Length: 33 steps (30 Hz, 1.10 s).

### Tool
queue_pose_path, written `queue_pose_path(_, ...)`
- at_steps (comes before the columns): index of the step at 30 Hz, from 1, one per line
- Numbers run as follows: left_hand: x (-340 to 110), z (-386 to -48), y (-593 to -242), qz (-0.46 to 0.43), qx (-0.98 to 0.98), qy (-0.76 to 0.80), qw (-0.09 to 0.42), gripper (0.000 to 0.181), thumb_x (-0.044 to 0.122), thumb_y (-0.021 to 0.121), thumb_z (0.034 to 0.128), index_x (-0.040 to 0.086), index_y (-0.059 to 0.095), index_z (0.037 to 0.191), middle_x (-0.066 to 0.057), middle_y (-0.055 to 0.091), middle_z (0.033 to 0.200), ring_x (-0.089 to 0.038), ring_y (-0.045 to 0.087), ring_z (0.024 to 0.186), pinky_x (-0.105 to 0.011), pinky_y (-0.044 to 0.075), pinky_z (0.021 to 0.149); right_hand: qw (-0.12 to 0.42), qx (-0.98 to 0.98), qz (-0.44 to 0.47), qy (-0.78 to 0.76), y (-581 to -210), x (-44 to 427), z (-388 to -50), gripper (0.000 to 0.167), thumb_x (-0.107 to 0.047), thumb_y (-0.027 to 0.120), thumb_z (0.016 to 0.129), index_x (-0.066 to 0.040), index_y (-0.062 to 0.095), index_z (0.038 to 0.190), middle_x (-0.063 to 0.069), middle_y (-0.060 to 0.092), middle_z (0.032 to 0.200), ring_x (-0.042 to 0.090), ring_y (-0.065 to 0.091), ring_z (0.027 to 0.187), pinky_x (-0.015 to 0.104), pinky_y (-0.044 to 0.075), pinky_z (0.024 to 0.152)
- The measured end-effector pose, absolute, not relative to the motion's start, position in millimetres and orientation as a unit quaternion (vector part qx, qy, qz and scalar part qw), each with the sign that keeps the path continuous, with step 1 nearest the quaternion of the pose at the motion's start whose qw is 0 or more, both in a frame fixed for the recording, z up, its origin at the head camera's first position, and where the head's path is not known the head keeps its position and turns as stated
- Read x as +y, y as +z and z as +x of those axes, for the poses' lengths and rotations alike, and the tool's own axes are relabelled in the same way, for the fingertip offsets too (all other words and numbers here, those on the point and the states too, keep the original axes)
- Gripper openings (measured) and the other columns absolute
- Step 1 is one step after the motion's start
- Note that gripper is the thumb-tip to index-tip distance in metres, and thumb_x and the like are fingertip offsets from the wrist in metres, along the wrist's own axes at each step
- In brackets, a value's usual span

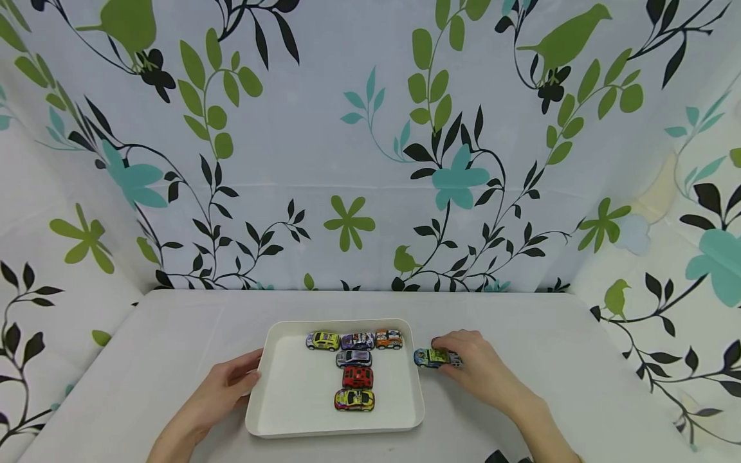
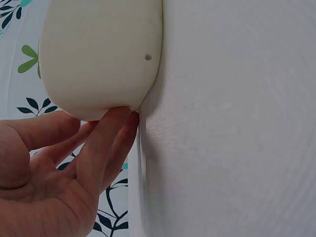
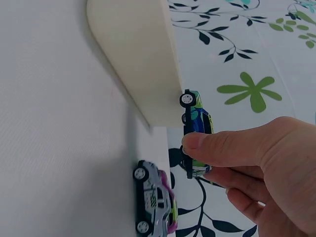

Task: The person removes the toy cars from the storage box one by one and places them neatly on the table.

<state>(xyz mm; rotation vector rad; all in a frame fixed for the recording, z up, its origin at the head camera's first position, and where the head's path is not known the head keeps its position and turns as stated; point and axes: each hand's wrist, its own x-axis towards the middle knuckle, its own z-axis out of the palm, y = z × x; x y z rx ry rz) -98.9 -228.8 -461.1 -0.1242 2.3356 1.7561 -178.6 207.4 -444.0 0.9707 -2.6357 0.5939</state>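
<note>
Nearest is a black object (image 1: 498,457), cut off at the bottom of the head view. Above it, the right hand (image 1: 485,366) pinches a green car (image 1: 428,358) between thumb and fingertips, one end poking out past them, raised off the table (image 1: 509,315) just outside the right edge of the tray (image 1: 289,386). A silver car (image 3: 155,202) stands on the table near that hand. The left hand (image 1: 222,389), fingers somewhat spread, touches the tray's left edge. Three cars (image 1: 357,341) line the tray's far edge; three others (image 1: 357,377) run from there toward its near edge.
</note>
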Motion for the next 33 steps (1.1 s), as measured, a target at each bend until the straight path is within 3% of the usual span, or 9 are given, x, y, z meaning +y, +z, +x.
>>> queue_pose_path(8, -229, -100, -460, -0.046, 0.797, 0.593, 0.109, 0.055, 0.009, 0.053, 0.1031, -0.006, 0.033, 0.152, -0.032, 0.038, 0.152, -0.04, 0.054, 0.129, -0.045, 0.058, 0.092, 0.13, -0.92, 0.32, 0.183, -450, 223, -177, 0.038, -0.005, 0.088, 0.07, -0.01, 0.075, 0.106, 0.002, 0.075, 0.105, 0.021, 0.068, 0.1, 0.045, 0.054, 0.092)
queue_pose_path(16, -228, -100, -460, -0.047, 0.799, 0.59, 0.108, 0.055, 0.009, 0.054, 0.103, -0.006, 0.033, 0.152, -0.033, 0.038, 0.152, -0.04, 0.055, 0.128, -0.045, 0.058, 0.091, 0.149, -0.914, 0.335, 0.173, -455, 232, -176, 0.037, -0.003, 0.089, 0.067, -0.012, 0.074, 0.1, -0.002, 0.075, 0.1, 0.016, 0.068, 0.094, 0.041, 0.053, 0.086)
queue_pose_path(33, -227, -100, -460, -0.053, 0.805, 0.582, 0.101, 0.054, 0.009, 0.054, 0.1027, -0.006, 0.035, 0.151, -0.032, 0.04, 0.151, -0.04, 0.055, 0.128, -0.044, 0.059, 0.09, 0.135, -0.919, 0.332, 0.166, -457, 244, -166, 0.04, -0.003, 0.089, 0.067, -0.011, 0.075, 0.103, -0.001, 0.074, 0.102, 0.018, 0.067, 0.095, 0.041, 0.056, 0.085)
